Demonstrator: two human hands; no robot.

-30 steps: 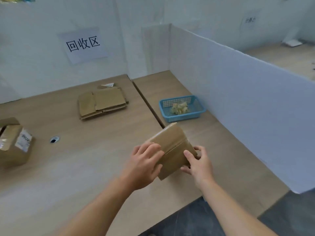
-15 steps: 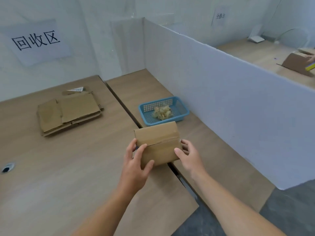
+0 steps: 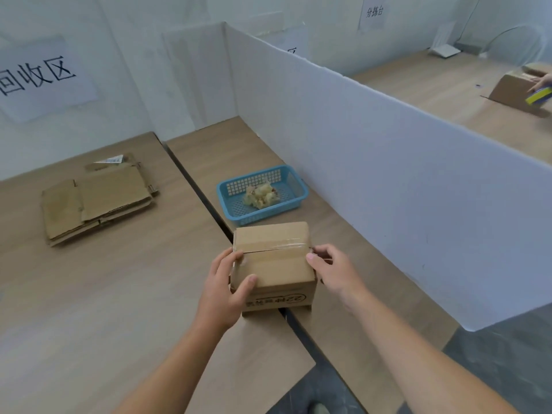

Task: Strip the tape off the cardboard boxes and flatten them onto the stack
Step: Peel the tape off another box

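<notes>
**Taped box held at the seam of two tables**

At far left a paper sign with three large black characters hangs on the wall. Below it, a stack of flattened cardboard lies on the left table, well apart from the hands. The left hand grips the cardboard box by its left side, thumb bent over the top near the front edge. The box stands upright across the dark gap between the left table and the right table, with a strip of clear tape along its closed top flaps. Just behind it sits a blue basket holding a wad of crumpled tape. The right hand holds the box's right side, thumb tip at the tape's end, fingers curled behind the edge. A white divider runs along the right.
</notes>
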